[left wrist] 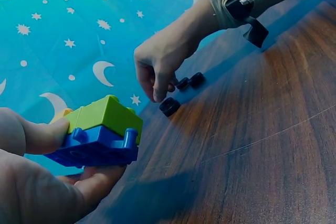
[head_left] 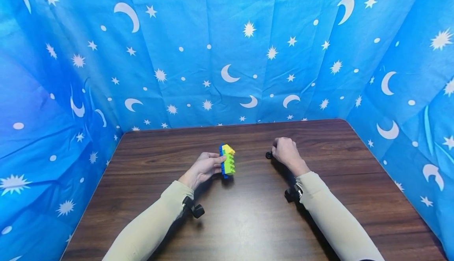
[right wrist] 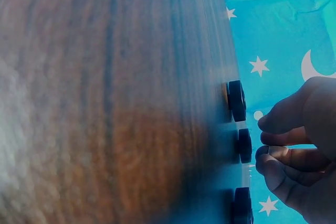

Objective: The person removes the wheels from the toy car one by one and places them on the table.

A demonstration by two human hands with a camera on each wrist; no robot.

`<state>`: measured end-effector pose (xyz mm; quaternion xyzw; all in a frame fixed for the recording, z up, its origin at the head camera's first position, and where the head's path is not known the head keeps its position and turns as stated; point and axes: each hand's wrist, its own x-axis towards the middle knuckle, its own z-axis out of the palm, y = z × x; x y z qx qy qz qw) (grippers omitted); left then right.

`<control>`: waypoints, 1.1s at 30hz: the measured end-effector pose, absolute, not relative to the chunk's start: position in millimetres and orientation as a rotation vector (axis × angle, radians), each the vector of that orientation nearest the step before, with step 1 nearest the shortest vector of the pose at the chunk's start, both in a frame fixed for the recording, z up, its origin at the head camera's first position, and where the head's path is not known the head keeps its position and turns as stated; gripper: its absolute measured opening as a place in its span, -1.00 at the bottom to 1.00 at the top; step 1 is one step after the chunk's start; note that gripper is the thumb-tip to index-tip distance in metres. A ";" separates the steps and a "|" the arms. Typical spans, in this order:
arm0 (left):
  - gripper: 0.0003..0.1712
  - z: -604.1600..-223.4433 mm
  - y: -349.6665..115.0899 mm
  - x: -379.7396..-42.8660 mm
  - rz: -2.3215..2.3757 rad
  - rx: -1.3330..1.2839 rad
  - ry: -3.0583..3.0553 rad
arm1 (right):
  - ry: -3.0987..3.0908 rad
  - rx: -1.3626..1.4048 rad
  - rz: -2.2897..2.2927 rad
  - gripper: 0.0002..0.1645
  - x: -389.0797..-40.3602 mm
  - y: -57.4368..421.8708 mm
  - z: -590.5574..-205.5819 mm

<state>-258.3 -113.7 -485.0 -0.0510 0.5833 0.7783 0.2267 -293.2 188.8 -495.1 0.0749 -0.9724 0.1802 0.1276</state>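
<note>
My left hand [head_left: 204, 169] holds a small toy-brick vehicle [head_left: 228, 162] above the table, thumb on one side and fingers on the other. The vehicle has lime green and yellow bricks [left wrist: 107, 115] on a blue base [left wrist: 97, 148] with small pegs at its side. No wheels show on the base's visible side. My right hand [head_left: 286, 151] is low over the table, its loosely bent fingertips [right wrist: 265, 123] close to black toy wheels. One wheel [right wrist: 238, 101] stands nearest the thumb, another [right wrist: 244, 146] below it, a third [right wrist: 242, 206] lower down. Nothing shows between the right fingers.
The dark wood-grain table [head_left: 248, 221] has a rounded far edge. Blue cloth [head_left: 227, 48] with white moons and stars hangs behind it and at both sides. A black wrist camera [head_left: 193, 207] is strapped under the left sleeve, another [head_left: 292, 194] at the right.
</note>
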 end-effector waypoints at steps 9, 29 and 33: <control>-0.48 -485.8 -115.3 -255.9 2.050 -0.213 1.753 | -2.809 0.214 0.490 -0.82 -294.3 187.9 -493.9; -0.61 -498.4 -118.6 -256.1 1.986 -0.185 1.885 | -2.775 0.263 0.559 -0.78 -290.5 179.0 -492.6; -0.61 -500.4 -118.9 -256.1 1.965 -0.185 1.927 | -2.760 0.286 0.588 -0.77 -289.3 175.7 -491.8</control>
